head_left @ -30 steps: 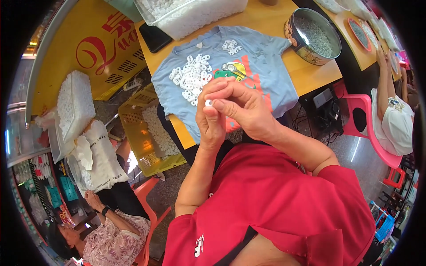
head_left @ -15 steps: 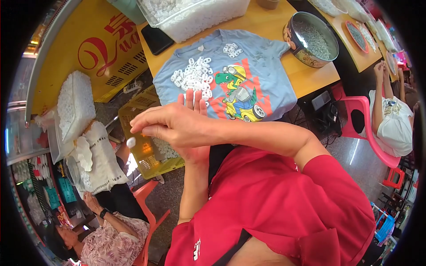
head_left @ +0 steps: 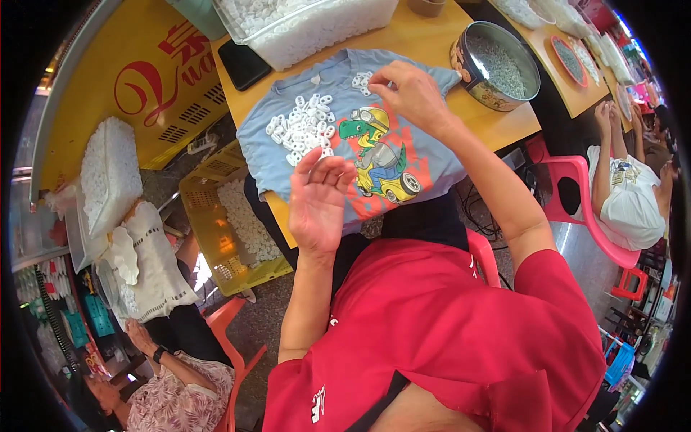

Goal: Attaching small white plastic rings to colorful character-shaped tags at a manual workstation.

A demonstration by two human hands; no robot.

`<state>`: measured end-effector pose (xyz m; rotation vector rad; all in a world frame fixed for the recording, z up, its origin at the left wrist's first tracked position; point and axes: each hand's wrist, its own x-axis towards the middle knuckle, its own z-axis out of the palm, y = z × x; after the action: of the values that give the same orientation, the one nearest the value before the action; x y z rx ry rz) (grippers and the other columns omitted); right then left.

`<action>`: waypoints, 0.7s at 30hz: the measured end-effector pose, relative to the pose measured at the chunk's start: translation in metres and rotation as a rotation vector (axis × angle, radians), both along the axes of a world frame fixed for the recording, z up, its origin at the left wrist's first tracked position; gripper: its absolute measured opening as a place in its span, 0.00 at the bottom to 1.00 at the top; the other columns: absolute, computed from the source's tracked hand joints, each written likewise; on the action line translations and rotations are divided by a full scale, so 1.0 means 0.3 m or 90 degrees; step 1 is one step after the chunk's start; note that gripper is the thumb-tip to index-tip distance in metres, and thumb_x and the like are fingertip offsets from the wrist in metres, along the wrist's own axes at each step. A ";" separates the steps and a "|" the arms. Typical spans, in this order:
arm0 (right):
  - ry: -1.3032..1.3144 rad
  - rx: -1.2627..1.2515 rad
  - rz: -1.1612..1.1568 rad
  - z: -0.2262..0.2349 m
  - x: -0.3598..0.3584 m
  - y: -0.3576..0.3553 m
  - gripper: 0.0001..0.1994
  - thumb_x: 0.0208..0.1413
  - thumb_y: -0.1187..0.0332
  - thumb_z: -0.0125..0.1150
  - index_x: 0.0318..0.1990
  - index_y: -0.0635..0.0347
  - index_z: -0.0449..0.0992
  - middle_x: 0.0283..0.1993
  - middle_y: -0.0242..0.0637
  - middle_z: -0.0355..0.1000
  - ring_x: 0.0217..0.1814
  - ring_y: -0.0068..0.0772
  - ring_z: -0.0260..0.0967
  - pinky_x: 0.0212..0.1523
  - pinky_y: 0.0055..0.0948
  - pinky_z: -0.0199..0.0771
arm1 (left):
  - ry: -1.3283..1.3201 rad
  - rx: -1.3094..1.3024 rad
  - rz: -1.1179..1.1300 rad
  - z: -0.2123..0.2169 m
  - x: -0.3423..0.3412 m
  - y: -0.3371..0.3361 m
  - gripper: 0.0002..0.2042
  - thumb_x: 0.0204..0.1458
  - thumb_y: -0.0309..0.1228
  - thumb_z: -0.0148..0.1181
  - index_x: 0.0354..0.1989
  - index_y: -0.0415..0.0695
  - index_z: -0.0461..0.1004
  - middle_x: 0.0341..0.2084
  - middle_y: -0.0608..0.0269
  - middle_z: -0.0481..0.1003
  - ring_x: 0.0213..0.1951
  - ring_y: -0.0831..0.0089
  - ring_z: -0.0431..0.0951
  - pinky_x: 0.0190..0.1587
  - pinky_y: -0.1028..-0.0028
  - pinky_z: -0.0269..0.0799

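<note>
Left hand [head_left: 317, 212] is unclenched; right hand [head_left: 376, 85] is beside white pieces [head_left: 360, 81], its grip unclear

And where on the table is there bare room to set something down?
Bare table shows between the bin and the tin, and in a strip below the tin, right of the shirt. It's crowded on the shirt: large pile, small pile with the right hand close by. The left hand overlaps its near edge.

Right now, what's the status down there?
Left hand open, palm showing. Right hand by small white cluster, grip unclear. Larger white pile on blue shirt. Round tin at right.
</note>
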<state>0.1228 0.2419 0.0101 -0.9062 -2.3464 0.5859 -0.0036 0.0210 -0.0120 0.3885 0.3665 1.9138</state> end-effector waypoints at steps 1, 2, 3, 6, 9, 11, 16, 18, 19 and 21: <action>-0.025 0.032 -0.001 -0.009 -0.003 0.004 0.09 0.53 0.64 0.64 0.37 0.57 0.81 0.36 0.37 0.74 0.37 0.37 0.73 0.37 0.34 0.73 | 0.027 -0.006 -0.002 -0.010 0.003 0.012 0.26 0.65 0.46 0.42 0.62 0.37 0.60 0.51 0.47 0.71 0.54 0.55 0.72 0.62 0.56 0.63; -0.049 0.064 -0.003 -0.018 -0.005 0.003 0.09 0.52 0.64 0.64 0.37 0.57 0.81 0.36 0.37 0.74 0.38 0.40 0.73 0.39 0.36 0.73 | 0.055 -0.012 -0.004 -0.015 0.006 0.019 0.25 0.65 0.45 0.43 0.62 0.36 0.60 0.51 0.47 0.71 0.53 0.57 0.72 0.61 0.57 0.64; -0.048 0.062 -0.003 -0.031 -0.006 0.004 0.09 0.52 0.64 0.64 0.37 0.57 0.81 0.36 0.37 0.74 0.38 0.40 0.73 0.39 0.36 0.73 | 0.056 -0.014 -0.005 -0.013 0.010 0.031 0.25 0.65 0.45 0.43 0.62 0.36 0.60 0.51 0.47 0.71 0.53 0.57 0.72 0.61 0.57 0.64; -0.059 0.118 -0.010 -0.056 -0.015 0.004 0.08 0.51 0.63 0.65 0.35 0.55 0.81 0.36 0.36 0.73 0.40 0.42 0.73 0.40 0.38 0.72 | 0.113 -0.039 0.005 -0.002 0.015 0.051 0.25 0.65 0.44 0.43 0.61 0.35 0.60 0.48 0.48 0.72 0.52 0.58 0.73 0.60 0.59 0.66; -0.045 0.164 0.028 -0.056 -0.025 0.002 0.07 0.51 0.64 0.65 0.35 0.54 0.81 0.36 0.36 0.73 0.42 0.42 0.73 0.40 0.38 0.72 | 0.158 -0.034 0.009 0.011 0.014 0.061 0.24 0.65 0.43 0.44 0.59 0.34 0.62 0.46 0.49 0.73 0.50 0.60 0.74 0.58 0.60 0.67; -0.049 0.175 0.069 -0.045 -0.035 0.001 0.07 0.51 0.66 0.64 0.36 0.55 0.79 0.36 0.35 0.73 0.42 0.42 0.73 0.40 0.38 0.73 | 0.187 -0.056 0.008 0.019 0.011 0.069 0.21 0.65 0.39 0.44 0.58 0.34 0.63 0.45 0.50 0.74 0.48 0.61 0.75 0.57 0.61 0.68; -0.015 0.105 0.120 -0.043 -0.031 0.007 0.06 0.52 0.69 0.61 0.37 0.57 0.78 0.34 0.37 0.73 0.40 0.42 0.73 0.40 0.39 0.73 | 0.315 -0.111 0.029 0.038 0.002 0.105 0.15 0.65 0.32 0.46 0.54 0.36 0.67 0.44 0.55 0.75 0.44 0.68 0.76 0.52 0.67 0.71; 0.026 0.051 0.131 -0.033 -0.023 -0.009 0.05 0.53 0.69 0.60 0.37 0.58 0.77 0.33 0.36 0.74 0.39 0.40 0.73 0.39 0.40 0.73 | 0.364 -0.154 0.046 0.058 0.005 0.122 0.13 0.65 0.30 0.48 0.53 0.36 0.68 0.43 0.57 0.75 0.43 0.71 0.76 0.50 0.70 0.72; 0.117 -0.137 0.136 -0.026 -0.016 -0.022 0.05 0.55 0.69 0.61 0.38 0.59 0.77 0.33 0.33 0.74 0.37 0.32 0.72 0.37 0.33 0.72 | 0.422 -0.196 0.065 0.073 0.007 0.132 0.12 0.64 0.29 0.49 0.52 0.37 0.69 0.42 0.58 0.75 0.43 0.73 0.76 0.49 0.73 0.72; 0.209 -0.328 0.139 0.008 0.001 -0.055 0.06 0.57 0.69 0.62 0.38 0.60 0.77 0.33 0.29 0.74 0.34 0.25 0.71 0.35 0.26 0.72 | 0.483 -0.241 0.083 0.084 0.013 0.153 0.11 0.63 0.27 0.51 0.51 0.37 0.69 0.41 0.60 0.75 0.43 0.76 0.75 0.48 0.76 0.72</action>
<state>0.1232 0.2252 0.0125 -0.6946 -2.0348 1.3627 0.0003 0.0670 0.0131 0.8420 1.2543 1.7055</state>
